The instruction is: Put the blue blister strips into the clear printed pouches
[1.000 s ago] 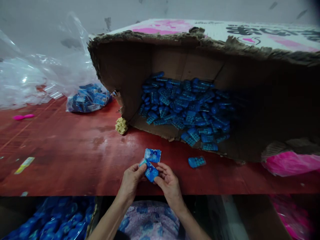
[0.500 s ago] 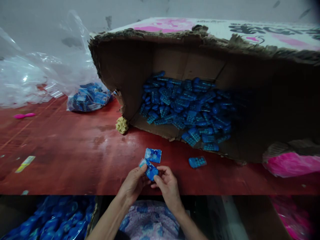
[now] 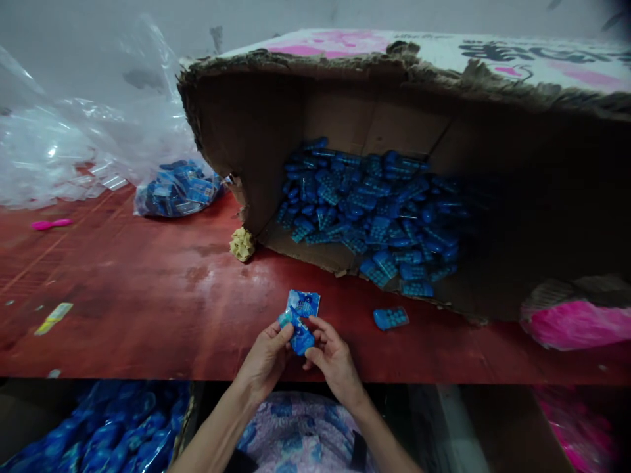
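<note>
Both hands meet at the near edge of a red table (image 3: 148, 309). My left hand (image 3: 267, 358) and my right hand (image 3: 334, 358) pinch a small blue toy piece (image 3: 298, 334) between their fingertips, together with a blue printed packet (image 3: 305, 303) that sticks up behind it. A single blue piece (image 3: 390, 318) lies on the table just right of my hands. Behind it a torn cardboard box (image 3: 246, 131) lies on its side, holding a heap of several blue pieces (image 3: 369, 217).
A clear bag of blue packets (image 3: 177, 189) and crumpled clear plastic (image 3: 59, 151) sit at the back left. A pink spoon-like item (image 3: 49, 224), a yellow ball (image 3: 241, 244) and a pink bag (image 3: 572, 325) lie on the table. Below the edge is a bin of blue pieces (image 3: 98, 433).
My fingers have shifted slightly on the blue piece and packet, bringing them closer together. The view has tilted a little. Nothing else has moved.
</note>
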The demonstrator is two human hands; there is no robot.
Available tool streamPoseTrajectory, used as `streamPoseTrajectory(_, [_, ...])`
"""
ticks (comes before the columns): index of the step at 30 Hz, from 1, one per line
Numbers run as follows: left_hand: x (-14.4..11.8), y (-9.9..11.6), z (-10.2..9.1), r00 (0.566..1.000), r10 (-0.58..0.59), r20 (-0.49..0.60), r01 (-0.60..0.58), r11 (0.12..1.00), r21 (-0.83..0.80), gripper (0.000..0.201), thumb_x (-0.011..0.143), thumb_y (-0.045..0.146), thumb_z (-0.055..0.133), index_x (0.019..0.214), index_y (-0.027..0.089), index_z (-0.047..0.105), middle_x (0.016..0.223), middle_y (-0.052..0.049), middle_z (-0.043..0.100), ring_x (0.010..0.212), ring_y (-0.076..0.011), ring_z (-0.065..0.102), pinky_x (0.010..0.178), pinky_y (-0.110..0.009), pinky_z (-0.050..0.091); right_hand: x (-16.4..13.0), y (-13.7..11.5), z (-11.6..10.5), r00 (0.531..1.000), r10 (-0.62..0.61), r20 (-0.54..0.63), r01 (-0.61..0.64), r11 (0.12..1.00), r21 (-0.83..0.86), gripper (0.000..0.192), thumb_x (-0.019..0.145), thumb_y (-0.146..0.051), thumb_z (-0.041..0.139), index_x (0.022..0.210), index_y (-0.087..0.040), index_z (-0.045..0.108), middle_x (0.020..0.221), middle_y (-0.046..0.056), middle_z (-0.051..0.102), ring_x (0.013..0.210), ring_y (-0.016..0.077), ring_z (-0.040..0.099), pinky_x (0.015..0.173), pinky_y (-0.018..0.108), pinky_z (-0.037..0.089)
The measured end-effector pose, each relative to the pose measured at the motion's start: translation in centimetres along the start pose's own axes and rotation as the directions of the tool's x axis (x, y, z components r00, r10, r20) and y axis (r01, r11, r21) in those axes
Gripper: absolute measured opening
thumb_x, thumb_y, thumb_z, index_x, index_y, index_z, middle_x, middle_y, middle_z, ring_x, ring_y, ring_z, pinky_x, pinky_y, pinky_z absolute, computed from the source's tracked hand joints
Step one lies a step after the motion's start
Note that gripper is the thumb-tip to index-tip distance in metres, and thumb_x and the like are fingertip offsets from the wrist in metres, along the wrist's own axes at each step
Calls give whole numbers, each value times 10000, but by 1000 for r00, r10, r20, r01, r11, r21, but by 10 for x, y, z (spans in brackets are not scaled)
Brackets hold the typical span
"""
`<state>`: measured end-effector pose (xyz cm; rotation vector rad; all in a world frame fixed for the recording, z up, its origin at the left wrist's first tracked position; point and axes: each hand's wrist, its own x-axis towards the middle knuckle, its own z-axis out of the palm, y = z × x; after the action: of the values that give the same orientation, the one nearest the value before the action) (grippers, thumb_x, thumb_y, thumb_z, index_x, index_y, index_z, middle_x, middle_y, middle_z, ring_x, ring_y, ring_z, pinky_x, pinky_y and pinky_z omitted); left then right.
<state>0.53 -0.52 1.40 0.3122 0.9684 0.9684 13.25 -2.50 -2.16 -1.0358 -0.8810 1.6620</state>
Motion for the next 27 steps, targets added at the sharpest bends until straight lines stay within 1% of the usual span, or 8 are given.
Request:
streamPoseTrajectory(5, [1,-11,7,981,87,-171,-87,996,4,249,604,350,710,687,131,626,553,9,612,454,-89,502,461,-226,399,-4,2,8,995,-65,-70,54,988,-147,398,812,-225,516,1204,-259,459,799,-22,586,579,81,535,564,214,479])
streamPoseTrajectory(7, [0,-11,7,972,105,-209,-104,994,12,254,605,355,708,698,134,623,546,17,606,446,-88,501,466,-229,401,-3,0,8,997,-45,-58,37,991,-131,385,810,-244,521,1189,-250,460,793,-20,594,569,84,542,543,209,476])
streamPoseTrajectory(11, [-3,-6,1,994,10,-111,-5,999,44,257,643,362,680,737,128,633,599,-16,637,501,-111,547,543,-260,439,1,-8,1,998,59,31,-58,998,-26,323,777,-294,568,1083,-203,520,731,-25,592,470,64,525,474,199,457])
streamPoseTrajectory(15, [-4,-1,-6,998,-64,-4,64,997,43,217,674,331,663,720,121,632,609,-32,639,521,-114,557,574,-266,446,1,-12,0,994,104,45,-106,993,51,379,744,-317,608,1092,-210,505,726,-32,586,463,65,526,465,207,472])
streamPoseTrajectory(17, [-4,-2,-5,999,-49,-6,49,998,49,217,699,338,637,723,122,625,607,-33,637,508,-117,555,557,-269,443,0,-9,2,992,119,37,-120,991,52,378,751,-320,602,1100,-218,499,733,-31,587,470,67,522,452,205,474])
streamPoseTrajectory(21, [-5,-6,1,999,5,-40,-3,999,53,210,695,346,635,720,139,611,566,-12,620,446,-119,533,493,-269,427,-1,-3,4,998,63,-13,-63,998,7,368,774,-308,579,1122,-226,493,707,-35,587,499,76,536,463,198,483])
streamPoseTrajectory(25, [-4,-5,-1,999,-50,-2,50,996,76,309,696,437,602,693,128,613,574,-42,631,467,-136,552,500,-278,435,-1,-6,3,996,89,18,-90,994,60,344,760,-310,588,1077,-205,509,695,-35,589,467,69,527,465,203,482])
streamPoseTrajectory(27, [-2,-2,-6,998,-35,-60,42,992,118,321,668,447,626,698,127,621,566,-38,631,477,-134,557,501,-266,439,-1,-10,3,994,106,15,-106,994,35,347,738,-297,607,1057,-200,511,695,-34,599,462,67,527,464,198,469])
